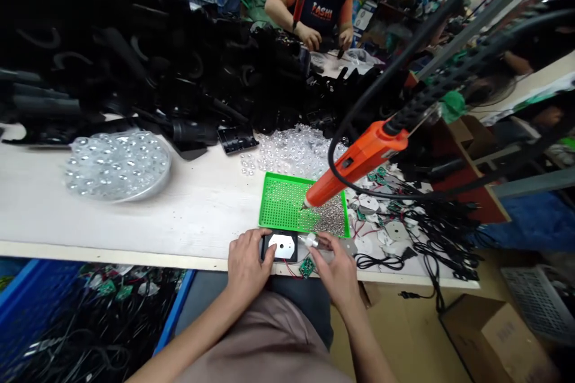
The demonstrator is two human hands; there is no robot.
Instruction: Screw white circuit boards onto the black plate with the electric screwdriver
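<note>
Here, at front edge of white table (211,215), left hand (249,260): thumb and fingers closed on left side of black plastic housing (284,233) bearing silvery plate (282,252). Right hand (339,266) near housing's right side, thumb and index finger pinched round small silvery part (311,240), exact kind unclear. Green circuit board (306,267) between hands, by red wires (291,270). Just beyond housing, green perforated tray (275,200), screws (332,216) heaped at right; orange electric screwdriver (350,166) hanging tip-down above.

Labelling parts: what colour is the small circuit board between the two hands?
Green; the circuit board shows in the head view, the only one here.
</note>
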